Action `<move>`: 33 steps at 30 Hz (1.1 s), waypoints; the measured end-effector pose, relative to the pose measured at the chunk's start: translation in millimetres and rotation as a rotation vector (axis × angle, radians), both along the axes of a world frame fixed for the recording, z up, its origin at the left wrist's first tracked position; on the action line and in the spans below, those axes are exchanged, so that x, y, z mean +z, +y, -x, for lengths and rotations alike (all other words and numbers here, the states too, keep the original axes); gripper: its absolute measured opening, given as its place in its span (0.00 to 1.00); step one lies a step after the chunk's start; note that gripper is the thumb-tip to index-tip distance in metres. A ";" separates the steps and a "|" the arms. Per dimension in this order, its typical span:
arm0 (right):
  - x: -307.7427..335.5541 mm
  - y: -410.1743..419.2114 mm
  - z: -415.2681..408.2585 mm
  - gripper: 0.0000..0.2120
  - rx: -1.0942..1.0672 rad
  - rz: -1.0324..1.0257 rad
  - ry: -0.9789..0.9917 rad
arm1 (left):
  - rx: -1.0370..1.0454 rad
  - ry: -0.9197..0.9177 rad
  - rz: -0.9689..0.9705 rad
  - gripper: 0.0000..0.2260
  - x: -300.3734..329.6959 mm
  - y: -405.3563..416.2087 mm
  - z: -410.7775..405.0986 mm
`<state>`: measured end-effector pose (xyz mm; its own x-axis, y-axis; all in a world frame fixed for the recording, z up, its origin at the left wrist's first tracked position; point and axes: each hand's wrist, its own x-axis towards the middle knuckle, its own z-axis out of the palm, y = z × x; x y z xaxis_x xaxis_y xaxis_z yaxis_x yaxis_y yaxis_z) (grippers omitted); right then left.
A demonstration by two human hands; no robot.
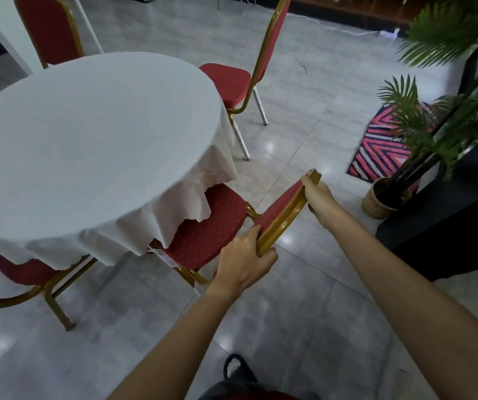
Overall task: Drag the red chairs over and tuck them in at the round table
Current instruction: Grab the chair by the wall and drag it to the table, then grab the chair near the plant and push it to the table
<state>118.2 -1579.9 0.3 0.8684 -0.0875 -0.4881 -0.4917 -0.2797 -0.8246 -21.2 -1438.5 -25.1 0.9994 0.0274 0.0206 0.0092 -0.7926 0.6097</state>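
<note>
A round table (88, 134) under a white cloth fills the left of the view. A red chair (209, 232) with a gold frame stands at its near right edge, seat partly beneath the hanging cloth. My left hand (243, 261) grips the lower end of its gold backrest rail, and my right hand (318, 197) grips the upper end. Another red chair (232, 82) stands at the table's far right, seat partly under the edge. A third chair (47, 27) sits behind the table. A fourth chair (21, 272) is tucked at the near left.
A potted palm (385, 197) in a woven basket stands to the right, beside a black counter (448, 232). A pink striped rug (382, 148) lies on the grey tiled floor. A white cable (347, 30) runs along the far floor. My shoe (237, 368) shows at the bottom.
</note>
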 end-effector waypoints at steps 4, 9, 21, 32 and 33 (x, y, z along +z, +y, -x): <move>1.8 -25.2 16.3 0.27 0.042 0.120 -0.093 | -0.097 -0.062 0.016 0.23 15.5 -8.3 -23.3; 3.3 -74.5 27.9 0.28 0.032 0.224 -0.199 | -0.218 -0.136 -0.014 0.27 39.9 -38.5 -66.2; -1.7 -190.5 -30.8 0.30 0.278 0.676 -0.355 | -0.305 -0.109 -0.169 0.27 33.5 -149.9 -190.0; -16.5 -302.7 -160.2 0.30 0.502 0.894 -0.370 | -0.185 0.101 -0.221 0.29 -18.3 -244.0 -303.1; -18.3 -307.1 -174.5 0.30 0.525 0.892 -0.362 | -0.166 0.102 -0.224 0.29 -20.4 -248.9 -312.7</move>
<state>292.7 -1887.0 -18.0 0.9799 0.1400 -0.1420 0.0935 -0.9515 -0.2931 291.5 -1687.4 -45.5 0.9871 -0.1307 -0.0927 -0.0799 -0.9029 0.4224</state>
